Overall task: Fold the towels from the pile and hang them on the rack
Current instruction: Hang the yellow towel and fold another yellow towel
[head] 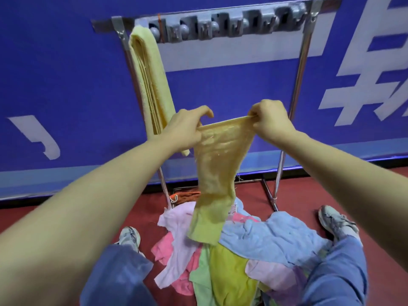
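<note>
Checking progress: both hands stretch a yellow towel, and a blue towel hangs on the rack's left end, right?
No: in the head view the hung towel on the rack is yellow, not blue. The left hand and right hand do hold the other towel.

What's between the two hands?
Head view: only the top edge of the yellow towel, pulled taut from left hand to right hand; the rest hangs toward the pile.

The yellow towel (217, 164) I'm stretching is matt terry cloth, rough and nubby, with loose threads at its edges. The folded towel (150, 85) at far left has the same looped texture. The rack (301, 69) is shiny bare metal tubing. The pile (265, 237) near me is soft, fluffy cloth. My jeans (117, 277) are faded denim, and the floor (304, 195) looks matt.
</note>
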Action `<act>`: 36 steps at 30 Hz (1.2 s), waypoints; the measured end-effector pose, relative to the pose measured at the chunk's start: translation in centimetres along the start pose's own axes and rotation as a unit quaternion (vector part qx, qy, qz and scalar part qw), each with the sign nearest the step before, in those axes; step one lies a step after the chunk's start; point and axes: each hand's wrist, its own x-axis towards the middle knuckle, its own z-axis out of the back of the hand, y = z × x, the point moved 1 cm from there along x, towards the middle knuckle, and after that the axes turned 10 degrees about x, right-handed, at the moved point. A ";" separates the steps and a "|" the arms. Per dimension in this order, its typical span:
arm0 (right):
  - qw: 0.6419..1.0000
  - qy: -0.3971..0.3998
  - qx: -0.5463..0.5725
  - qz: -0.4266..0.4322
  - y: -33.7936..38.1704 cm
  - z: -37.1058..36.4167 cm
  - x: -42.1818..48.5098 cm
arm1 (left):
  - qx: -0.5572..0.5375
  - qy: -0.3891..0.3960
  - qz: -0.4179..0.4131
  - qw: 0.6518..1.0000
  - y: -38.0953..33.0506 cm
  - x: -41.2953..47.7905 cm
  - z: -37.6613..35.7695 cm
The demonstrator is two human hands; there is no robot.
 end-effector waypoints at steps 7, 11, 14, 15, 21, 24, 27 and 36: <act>0.995 0.059 0.083 -0.014 0.2 -1.7 -1.7 | 0.183 0.068 -0.141 0.971 0.4 -2.5 -0.1; 0.989 0.113 0.087 0.030 0.3 -2.0 -2.7 | 0.203 0.099 -0.134 0.965 1.7 -3.3 -0.8; 0.987 0.140 0.072 0.037 0.3 -2.1 -2.9 | 0.220 0.118 -0.146 0.957 1.6 -3.8 -1.2; 0.986 0.145 0.067 0.044 0.2 -2.1 -3.0 | 0.223 0.123 -0.150 0.955 1.5 -3.9 -1.4; 0.981 0.176 0.035 0.081 0.2 -1.8 -3.8 | 0.241 0.145 -0.152 0.948 0.9 -3.9 -1.7; 0.979 0.191 0.029 0.071 0.2 -1.8 -4.0 | 0.234 0.141 -0.148 0.950 0.7 -4.0 -2.0; 0.975 0.214 0.014 0.066 0.2 -2.0 -4.3 | 0.219 0.141 -0.135 0.956 0.7 -4.1 -2.3; 0.985 0.163 0.016 0.048 0.3 -2.0 -4.8 | 0.160 0.184 -0.130 0.961 0.3 -4.6 -2.1</act>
